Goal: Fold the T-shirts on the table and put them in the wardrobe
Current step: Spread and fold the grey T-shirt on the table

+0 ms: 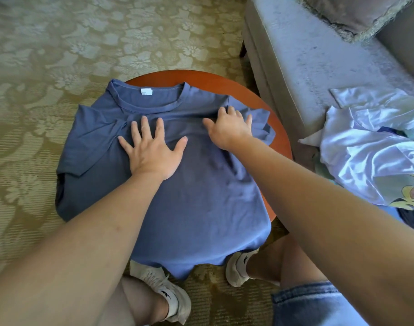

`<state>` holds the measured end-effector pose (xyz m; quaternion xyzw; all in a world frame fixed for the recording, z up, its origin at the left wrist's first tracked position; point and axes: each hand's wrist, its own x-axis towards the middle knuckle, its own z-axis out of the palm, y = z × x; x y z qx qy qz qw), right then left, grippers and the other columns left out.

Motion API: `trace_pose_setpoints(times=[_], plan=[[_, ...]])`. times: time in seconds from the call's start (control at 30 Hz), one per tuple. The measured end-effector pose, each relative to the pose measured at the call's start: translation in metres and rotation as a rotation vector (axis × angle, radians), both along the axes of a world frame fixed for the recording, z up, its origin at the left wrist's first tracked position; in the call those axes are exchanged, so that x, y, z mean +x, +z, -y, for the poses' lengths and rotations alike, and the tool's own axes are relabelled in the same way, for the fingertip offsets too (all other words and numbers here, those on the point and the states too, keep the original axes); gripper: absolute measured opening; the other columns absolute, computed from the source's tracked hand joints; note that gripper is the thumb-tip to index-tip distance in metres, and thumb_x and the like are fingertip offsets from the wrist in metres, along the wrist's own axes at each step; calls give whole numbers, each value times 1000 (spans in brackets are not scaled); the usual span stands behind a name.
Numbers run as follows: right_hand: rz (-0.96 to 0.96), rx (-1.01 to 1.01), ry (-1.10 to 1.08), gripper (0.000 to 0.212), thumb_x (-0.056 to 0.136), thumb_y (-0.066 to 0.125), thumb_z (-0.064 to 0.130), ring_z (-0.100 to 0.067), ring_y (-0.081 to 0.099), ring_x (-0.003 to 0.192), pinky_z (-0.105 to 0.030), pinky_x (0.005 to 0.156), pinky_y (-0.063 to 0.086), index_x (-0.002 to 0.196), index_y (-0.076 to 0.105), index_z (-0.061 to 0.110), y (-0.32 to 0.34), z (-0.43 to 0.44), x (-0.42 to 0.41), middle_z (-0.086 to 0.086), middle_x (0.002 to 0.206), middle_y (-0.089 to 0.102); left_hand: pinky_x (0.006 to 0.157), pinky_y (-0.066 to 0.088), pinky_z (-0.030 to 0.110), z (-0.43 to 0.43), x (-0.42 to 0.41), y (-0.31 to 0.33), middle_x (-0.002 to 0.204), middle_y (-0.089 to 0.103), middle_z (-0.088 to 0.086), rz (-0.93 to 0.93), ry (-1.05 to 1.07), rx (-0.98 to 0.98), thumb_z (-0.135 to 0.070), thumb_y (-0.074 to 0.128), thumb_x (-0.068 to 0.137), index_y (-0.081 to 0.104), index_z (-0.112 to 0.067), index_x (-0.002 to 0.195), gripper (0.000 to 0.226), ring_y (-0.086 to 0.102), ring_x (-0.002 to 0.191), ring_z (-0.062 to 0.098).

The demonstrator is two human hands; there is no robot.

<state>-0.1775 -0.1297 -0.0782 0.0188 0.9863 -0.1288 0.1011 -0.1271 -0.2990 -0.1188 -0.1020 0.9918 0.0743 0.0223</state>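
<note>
The left hand, in the middle left of the frame, lies flat on the blue T-shirt. All its fingers are straight and spread wide, the palm is down on the chest part, and it grips nothing. The right hand, a little higher and more to the right, is also open on the cloth. Its fingers are spread and their tips rest at the shoulder seam, where the fabric is wrinkled. I cannot see any fold caught between the fingers.

The T-shirt is spread over the round red-brown table and covers most of it. The collar points to the top of the frame, and a small white label shows inside it. The sleeve on the left side lies flat and hangs over the table edge. The sleeve on the right side is bunched. The hem falls over the lower edge of the table, above the person's pale shoes.

A patterned carpet is under the table. At the right stands a grey sofa, and a shiny white cloth lies crumpled on its seat.
</note>
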Motion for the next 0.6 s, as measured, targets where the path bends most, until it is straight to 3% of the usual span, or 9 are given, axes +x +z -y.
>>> trace_pose_setpoints(times=[0.07,0.2,0.3,0.47,0.6], plan=[[105,89,-3,71,99,20,60,-35,8,148,-59,115,-4,154,14,15,-10,7,-18,-16,161,10,116,-5,61,0,-1,-1,164,-3,6,-16,-13,4,-76,19,88,6,-28,156,84,-8,150,29],[106,178,-20,75,97,15,65,-29,-5,150,-60,115,-9,156,5,20,-26,-5,-49,-10,163,-6,116,-6,60,0,-2,-1,164,-5,5,-72,-85,-13,-73,21,90,6,-28,156,81,-8,150,28],[71,132,21,74,97,15,64,-24,-4,150,-59,116,-10,156,5,21,-26,-18,-61,-6,164,-3,117,-6,60,-2,-6,-1,164,-5,4,-68,-111,-11,-73,21,90,6,-28,156,81,-8,150,27],[-350,55,19,59,101,33,42,-25,6,150,-58,116,-5,152,23,15,-24,-21,-17,-10,162,13,117,-5,61,-7,-12,-3,164,-1,5,-45,-87,0,-75,20,89,7,-29,156,82,-5,150,28],[-247,22,-6,60,102,27,49,-21,9,150,-59,115,-4,152,25,17,-39,-42,26,-5,161,17,116,-6,60,-9,-11,-1,164,1,6,-38,-78,0,-73,20,90,10,-28,156,81,-3,150,28]])
